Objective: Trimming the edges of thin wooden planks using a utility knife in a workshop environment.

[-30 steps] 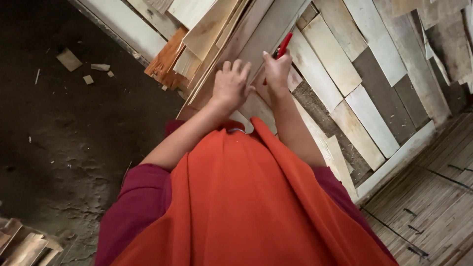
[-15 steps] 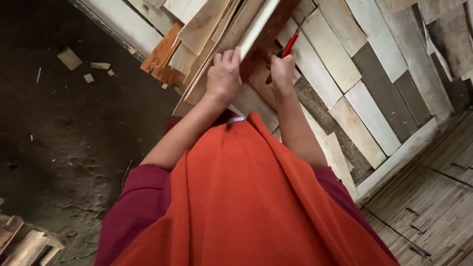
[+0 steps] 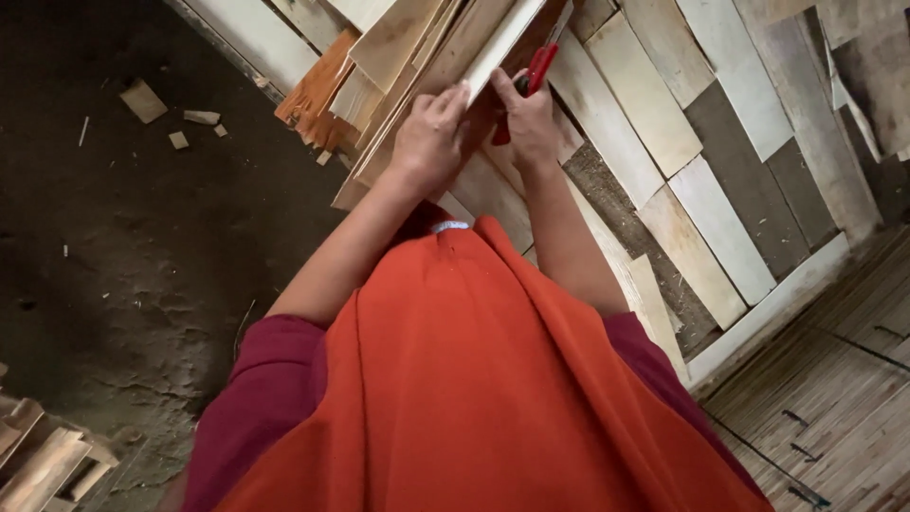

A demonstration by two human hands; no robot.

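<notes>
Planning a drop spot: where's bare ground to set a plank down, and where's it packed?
Free: the dark dirt floor left of the left hand, between the small wood scraps above and wood offcuts bottom-left. Crowded: the plank stack under both hands, the right hand with its red-handled tool, and the slat panel on the right.
</notes>
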